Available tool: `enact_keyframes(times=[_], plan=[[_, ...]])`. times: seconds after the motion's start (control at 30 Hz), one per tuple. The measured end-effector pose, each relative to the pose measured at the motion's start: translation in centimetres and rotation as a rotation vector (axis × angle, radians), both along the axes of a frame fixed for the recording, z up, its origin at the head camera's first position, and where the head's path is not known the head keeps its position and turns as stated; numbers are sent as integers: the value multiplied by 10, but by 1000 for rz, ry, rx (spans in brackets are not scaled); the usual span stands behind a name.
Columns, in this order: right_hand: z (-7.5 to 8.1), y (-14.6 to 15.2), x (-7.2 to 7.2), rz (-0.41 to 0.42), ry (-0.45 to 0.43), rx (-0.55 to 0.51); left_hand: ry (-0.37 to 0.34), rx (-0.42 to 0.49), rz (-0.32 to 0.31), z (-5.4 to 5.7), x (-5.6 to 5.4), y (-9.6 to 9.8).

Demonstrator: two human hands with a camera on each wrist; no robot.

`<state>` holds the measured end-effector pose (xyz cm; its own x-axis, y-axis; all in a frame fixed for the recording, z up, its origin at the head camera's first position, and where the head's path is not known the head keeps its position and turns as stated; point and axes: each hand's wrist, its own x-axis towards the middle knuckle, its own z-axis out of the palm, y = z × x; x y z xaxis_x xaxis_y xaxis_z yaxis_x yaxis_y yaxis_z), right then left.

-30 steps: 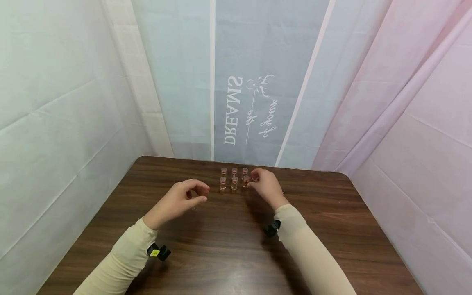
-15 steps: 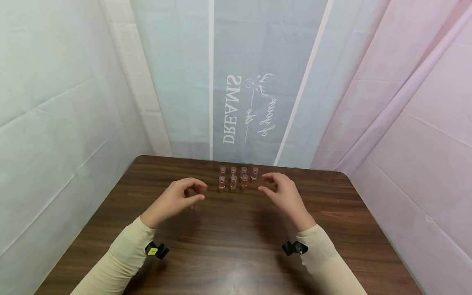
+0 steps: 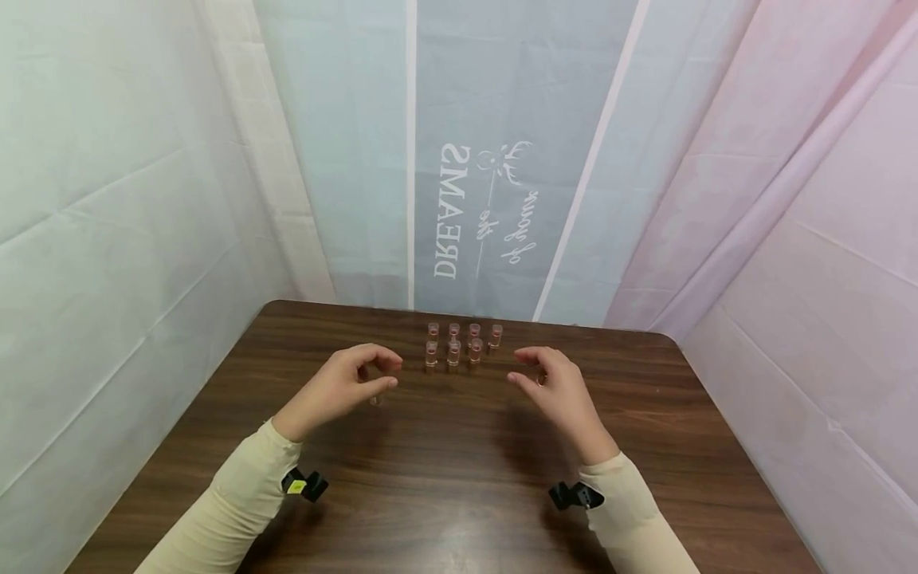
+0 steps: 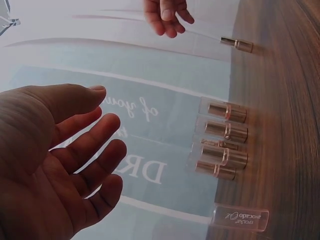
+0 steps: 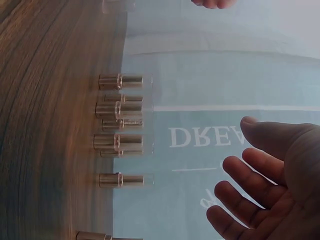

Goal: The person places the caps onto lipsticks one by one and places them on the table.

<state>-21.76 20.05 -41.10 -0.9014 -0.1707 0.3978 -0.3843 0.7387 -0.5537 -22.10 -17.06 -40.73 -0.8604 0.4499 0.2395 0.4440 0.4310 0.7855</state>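
Several rose-gold lipsticks (image 3: 453, 355) with clear caps stand upright in two rows at the back of the table; the back row reaches further right. My left hand (image 3: 351, 388) hovers left of them, fingers loosely bent, holding nothing. Below it is a clear lipstick cap (image 4: 241, 218) with printed lettering, mostly hidden in the head view. To the right of the rows my right hand (image 3: 559, 391) hovers with relaxed fingers and thumb apart, holding nothing. A separate lipstick without a visible clear cap (image 4: 237, 44) stands near it, partly behind its fingers in the head view.
The brown wood-grain table (image 3: 459, 478) ends at a printed cloth backdrop (image 3: 488, 239) just behind the lipsticks. White cloth walls (image 3: 107, 239) rise on both sides. Each wrist carries a black camera mount (image 3: 576, 495).
My right hand has let go of the rightmost lipstick in the back row and drawn back to the right. That lipstick now stands in full view. The left hand has hardly moved.
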Motion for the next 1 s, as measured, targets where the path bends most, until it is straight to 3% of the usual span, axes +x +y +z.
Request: enact_keyframes(times=[0.2, 0.43, 0.8, 1.0], plan=[[0, 7, -3, -7, 12, -31, 50, -18, 13, -2, -3, -4], [2, 17, -5, -44, -43, -74, 94, -113, 88, -18, -22, -17], [-9, 28, -15, -54, -31, -123, -82, -241, 91, -52, -42, -31], [-13, 32, -19, -66, -55, -129, -115, -256, 93, -66, -47, -33]])
